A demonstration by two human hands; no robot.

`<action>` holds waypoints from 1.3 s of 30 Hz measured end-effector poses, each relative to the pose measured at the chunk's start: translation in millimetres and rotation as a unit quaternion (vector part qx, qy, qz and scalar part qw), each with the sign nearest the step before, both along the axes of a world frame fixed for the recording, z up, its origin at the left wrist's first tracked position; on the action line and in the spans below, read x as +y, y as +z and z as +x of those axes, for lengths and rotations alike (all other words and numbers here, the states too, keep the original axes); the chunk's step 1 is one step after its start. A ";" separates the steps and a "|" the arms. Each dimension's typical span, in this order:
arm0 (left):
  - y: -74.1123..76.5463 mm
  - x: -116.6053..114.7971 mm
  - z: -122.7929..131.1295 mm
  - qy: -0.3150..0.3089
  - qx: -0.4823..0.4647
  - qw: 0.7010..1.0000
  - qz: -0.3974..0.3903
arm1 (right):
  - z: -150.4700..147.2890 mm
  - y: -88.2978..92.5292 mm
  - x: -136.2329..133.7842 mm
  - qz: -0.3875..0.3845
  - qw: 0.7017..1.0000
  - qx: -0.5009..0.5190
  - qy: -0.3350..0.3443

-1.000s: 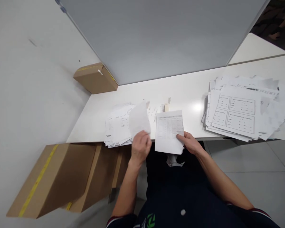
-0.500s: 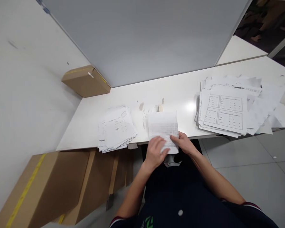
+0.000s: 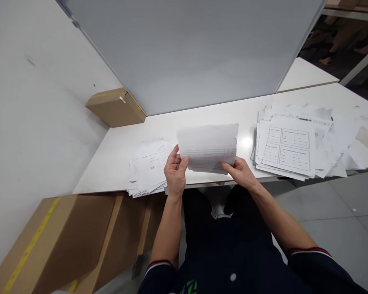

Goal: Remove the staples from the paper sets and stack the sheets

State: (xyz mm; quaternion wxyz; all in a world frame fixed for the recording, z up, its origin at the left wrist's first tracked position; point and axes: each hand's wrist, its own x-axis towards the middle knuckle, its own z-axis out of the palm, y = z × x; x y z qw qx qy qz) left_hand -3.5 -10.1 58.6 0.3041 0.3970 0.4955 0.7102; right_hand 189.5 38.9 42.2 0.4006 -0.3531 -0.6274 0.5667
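Between my two hands is a printed sheaf of paper (image 3: 207, 143), held up over the table's front edge and spread wide. My left hand (image 3: 175, 171) grips its left lower edge, thumb on the front and fingers behind. At the lower right corner, my right hand (image 3: 239, 170) pinches the paper with its thumb on top. A smaller stack of papers (image 3: 149, 169) lies on the table to the left, partly behind my left hand. To the right lies a bigger, untidy paper pile (image 3: 290, 143), with a form of printed boxes on top.
The white table (image 3: 110, 159) runs along a grey panel (image 3: 196, 53). A cardboard box (image 3: 116, 108) stands at its back left corner. Larger cardboard boxes (image 3: 64, 241) sit below the left front edge. Shelving (image 3: 349, 45) shows at the far right.
The paper has risen and now spreads wider between my hands. My left hand has moved from the paper's front to its left edge and grips there. My right hand keeps its hold.
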 end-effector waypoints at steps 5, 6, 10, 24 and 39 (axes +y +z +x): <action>-12.3 7.9 5.8 -0.007 0.029 1.000 0.003 | -3.3 -10.2 14.7 -0.039 0.999 0.016 0.010; -16.4 9.2 6.4 -0.006 0.036 0.999 -0.002 | -3.9 -15.2 16.5 -0.048 0.999 0.017 0.009; -23.8 13.0 9.8 -0.014 0.066 0.997 -0.021 | -4.7 -31.6 19.6 -0.063 0.998 0.024 -0.009; -17.1 8.9 16.2 0.040 0.088 0.995 0.006 | -8.0 -31.6 22.4 -0.005 1.000 0.004 -0.010; -28.2 11.0 -11.7 0.049 0.101 0.993 -0.023 | 21.9 65.0 27.8 0.301 0.870 -0.388 0.032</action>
